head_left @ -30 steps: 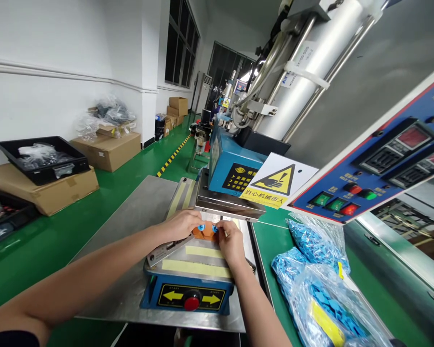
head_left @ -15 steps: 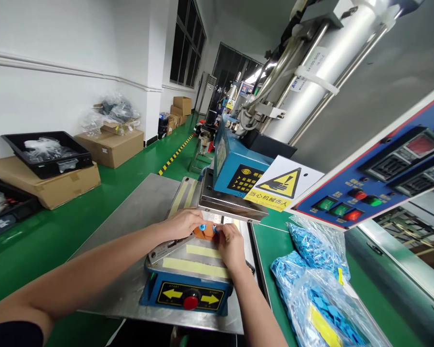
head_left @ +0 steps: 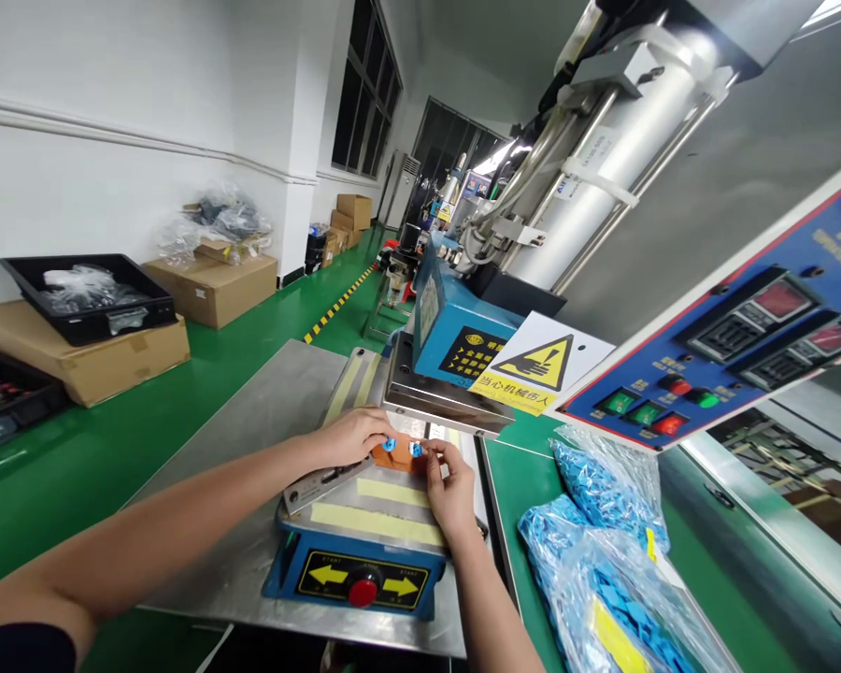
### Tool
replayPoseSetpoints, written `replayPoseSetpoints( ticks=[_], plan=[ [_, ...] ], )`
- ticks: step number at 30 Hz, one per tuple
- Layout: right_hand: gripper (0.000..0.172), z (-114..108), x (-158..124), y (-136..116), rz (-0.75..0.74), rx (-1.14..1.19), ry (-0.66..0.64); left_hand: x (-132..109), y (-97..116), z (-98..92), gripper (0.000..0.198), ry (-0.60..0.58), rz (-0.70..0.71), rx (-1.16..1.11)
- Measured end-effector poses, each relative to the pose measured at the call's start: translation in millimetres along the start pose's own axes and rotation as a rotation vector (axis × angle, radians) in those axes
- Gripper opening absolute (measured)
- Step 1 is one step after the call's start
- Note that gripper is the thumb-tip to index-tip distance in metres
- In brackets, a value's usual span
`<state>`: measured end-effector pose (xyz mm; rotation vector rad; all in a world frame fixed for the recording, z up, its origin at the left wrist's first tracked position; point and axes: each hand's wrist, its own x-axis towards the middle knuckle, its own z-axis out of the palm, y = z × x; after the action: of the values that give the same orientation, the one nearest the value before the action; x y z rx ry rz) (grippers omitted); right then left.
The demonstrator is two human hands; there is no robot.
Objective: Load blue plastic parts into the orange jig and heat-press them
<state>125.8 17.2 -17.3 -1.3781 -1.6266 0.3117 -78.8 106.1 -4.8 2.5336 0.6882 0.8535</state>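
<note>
An orange block sits on the press bed, with two small blue pieces on it, a left one and a right one. My left hand reaches in from the left, its fingertips closed at the left blue piece. On the other side my right hand is curled, thumb and forefinger pinched at the edge of the right blue piece. Fingers partly cover both pieces, so their exact shape is hard to tell. Just behind the block hangs the metal press head.
A metal bar lies left of the block. The machine base has a red button in front. Clear bags of blue parts lie on the right. A control panel and a warning sign overhang the right side.
The camera view has shifted slightly. My right fingers have drawn back a little, and more of the right blue piece shows. My left hand stays at the block.
</note>
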Motion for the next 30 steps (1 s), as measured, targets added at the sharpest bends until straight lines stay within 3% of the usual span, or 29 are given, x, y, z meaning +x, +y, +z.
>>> replayPoseSetpoints(
  ticks=[5, 11, 17, 20, 23, 30],
  plan=[
    [0.013, 5, 0, 6, -0.053, -0.153, -0.001, -1, -2, 0.9, 0.027, -0.006, 0.008, -0.002],
    [0.02, 8, 9, -3, -0.049, -0.307, -0.048, 0, -3, 1.4, 0.023, -0.005, 0.005, 0.01],
    [0.027, 9, 15, -24, -0.169, -0.723, -0.199, 1, -6, 1.5, 0.027, -0.013, 0.074, 0.035],
    [0.025, 8, 14, -30, -0.195, -0.819, -0.267, 2, -4, -0.2, 0.028, -0.015, 0.082, 0.054],
    [0.026, 6, 9, -28, -0.188, -0.756, -0.263, 3, -1, -2.1, 0.024, -0.019, 0.044, 0.031],
    [0.029, 3, -3, -8, -0.146, -0.306, -0.118, 9, 2, -5.7, 0.017, -0.067, -0.091, -0.038]
  ],
)
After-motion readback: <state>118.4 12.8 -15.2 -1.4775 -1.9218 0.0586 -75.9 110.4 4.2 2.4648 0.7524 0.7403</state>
